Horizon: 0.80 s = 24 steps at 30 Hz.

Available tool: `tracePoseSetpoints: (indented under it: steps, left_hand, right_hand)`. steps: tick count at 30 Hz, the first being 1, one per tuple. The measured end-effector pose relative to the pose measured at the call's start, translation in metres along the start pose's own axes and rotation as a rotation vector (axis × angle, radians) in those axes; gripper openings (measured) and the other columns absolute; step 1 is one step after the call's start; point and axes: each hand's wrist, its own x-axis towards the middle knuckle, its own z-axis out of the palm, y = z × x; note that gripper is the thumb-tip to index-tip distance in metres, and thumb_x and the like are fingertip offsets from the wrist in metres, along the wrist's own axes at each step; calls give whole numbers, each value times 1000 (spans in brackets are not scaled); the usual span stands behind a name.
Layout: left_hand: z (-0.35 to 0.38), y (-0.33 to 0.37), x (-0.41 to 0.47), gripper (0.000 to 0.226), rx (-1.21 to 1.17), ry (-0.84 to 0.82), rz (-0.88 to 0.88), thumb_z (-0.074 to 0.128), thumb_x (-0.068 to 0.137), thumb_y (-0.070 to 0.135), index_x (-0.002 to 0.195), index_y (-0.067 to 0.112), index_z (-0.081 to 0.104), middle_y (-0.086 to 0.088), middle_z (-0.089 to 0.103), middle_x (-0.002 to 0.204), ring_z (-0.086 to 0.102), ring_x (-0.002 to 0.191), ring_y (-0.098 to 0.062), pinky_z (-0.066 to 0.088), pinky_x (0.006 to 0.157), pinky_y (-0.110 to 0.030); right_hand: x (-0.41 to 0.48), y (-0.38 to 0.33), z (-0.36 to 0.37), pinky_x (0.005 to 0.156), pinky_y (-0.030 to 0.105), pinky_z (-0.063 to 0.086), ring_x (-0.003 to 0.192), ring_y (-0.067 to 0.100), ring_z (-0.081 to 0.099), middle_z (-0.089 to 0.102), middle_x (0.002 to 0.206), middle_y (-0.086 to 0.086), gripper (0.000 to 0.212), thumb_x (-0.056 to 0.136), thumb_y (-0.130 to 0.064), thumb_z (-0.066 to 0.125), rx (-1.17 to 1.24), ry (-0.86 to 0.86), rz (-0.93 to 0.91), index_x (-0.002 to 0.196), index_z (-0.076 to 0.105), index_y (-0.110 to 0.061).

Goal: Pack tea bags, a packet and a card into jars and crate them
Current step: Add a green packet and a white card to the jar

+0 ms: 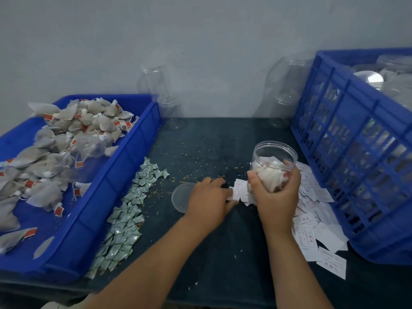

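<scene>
Head view, looking down at a dark surface (223,253).

The right hand (277,192) is wrapped around the lower half of a clear plastic jar (267,152), fingers and thumb curled on its wall. The jar sits right of centre, just over the near edge of a loose spread of white cards (312,224). Whether its base rests on them cannot be told. It stands close to upright. Its long axis runs nearly vertical and its open mouth faces up.

Pale tea bags fill the lower part of the jar. A flat white piece lies near the top, but it is unclear whether this is a card or a packet.

The left hand (209,197) lies palm down with fingers stretched out. Its fingertips touch the nearest cards, just beside the jar. It does not plainly pinch anything.

The jar's round lid (179,197) lies flat on the surface, partly under the left wrist.

Judged from this, the jar is filled with tea bags. The card step seems to be in hand, and closing and crating remain.

Far more work is left:
- A blue tray (124,166) on the left holds a heap of tea bags (66,139).
- A strip of green-and-white packets (129,210) lies beside the tray.
- Empty jars (171,112) wait by the wall.
- The blue crate (347,121) on the right already holds several jars.
</scene>
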Motion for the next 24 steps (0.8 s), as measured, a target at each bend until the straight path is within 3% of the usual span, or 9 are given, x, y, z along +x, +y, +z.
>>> tracePoseSetpoints:
  steps: [2, 4, 6, 9, 12, 15, 18, 20, 24]
  left_hand:
    - [-3, 0, -1, 39, 88, 28, 47, 42, 107, 52, 110, 28, 72, 7, 65, 115, 57, 107, -22, 32, 81, -34]
    - [-5, -3, -3, 28, 31, 48, 60, 44, 107, 36, 106, 26, 71, 4, 69, 105, 63, 100, -21, 38, 78, -32]
    - [-11, -7, -8, 20, -212, 125, -38, 52, 101, 22, 109, 25, 70, 2, 74, 98, 68, 91, -22, 49, 75, -37]
    - [-26, -17, -15, 13, -435, 270, -266, 61, 100, 28, 105, 28, 73, 8, 76, 88, 70, 82, -17, 55, 72, -35]
    - [-44, -29, -14, 15, -701, 330, -410, 66, 99, 31, 96, 27, 80, 17, 75, 83, 69, 80, 0, 57, 79, -27]
    - [-72, -35, -15, 16, -979, 542, -457, 74, 95, 24, 92, 39, 76, 27, 74, 83, 69, 81, 8, 57, 75, -15]
    - [-95, -27, -20, 10, -836, 786, -247, 77, 94, 23, 98, 33, 78, 23, 76, 89, 72, 85, 1, 55, 75, -14]
    - [-105, -23, -22, 11, -587, 786, 19, 77, 93, 18, 101, 24, 81, 15, 78, 96, 71, 92, -3, 57, 82, -24]
    - [-114, -28, -22, 29, -279, 272, 388, 65, 89, 3, 101, 22, 83, 11, 78, 113, 59, 131, -18, 36, 112, -42]
  right_hand:
    - [0, 1, 2, 96, 44, 61, 108, 11, 73, 71, 120, -11, 77, 67, -57, 91, -12, -21, -11, 131, 55, -35]
    - [-1, 1, 3, 96, 42, 61, 107, 9, 73, 72, 119, -13, 80, 65, -59, 91, -13, -32, -5, 132, 56, -33]
    - [-3, 0, 4, 95, 33, 61, 108, 6, 72, 71, 119, -17, 81, 65, -61, 91, 8, -58, 8, 134, 56, -39]
    - [-6, -2, 5, 89, 16, 56, 109, 2, 72, 70, 121, -23, 76, 64, -60, 92, 56, -133, 15, 131, 55, -52]
    - [-10, -3, 5, 86, 16, 58, 108, 1, 72, 69, 122, -29, 79, 64, -57, 92, 83, -254, 42, 134, 56, -50]
    - [-15, -5, 6, 87, 18, 60, 110, 2, 72, 68, 123, -31, 75, 64, -54, 93, 92, -367, 46, 127, 55, -62]
    - [-21, -5, 8, 92, 22, 60, 115, 4, 72, 70, 127, -26, 78, 65, -50, 95, 82, -446, 30, 132, 56, -53]
    - [-24, -5, 10, 97, 32, 61, 120, 10, 72, 72, 131, -18, 83, 66, -46, 96, 82, -496, 14, 138, 56, -44]
    - [-26, -5, 10, 98, 36, 61, 121, 20, 73, 73, 133, -7, 82, 68, -40, 99, 101, -550, -42, 139, 57, -41]
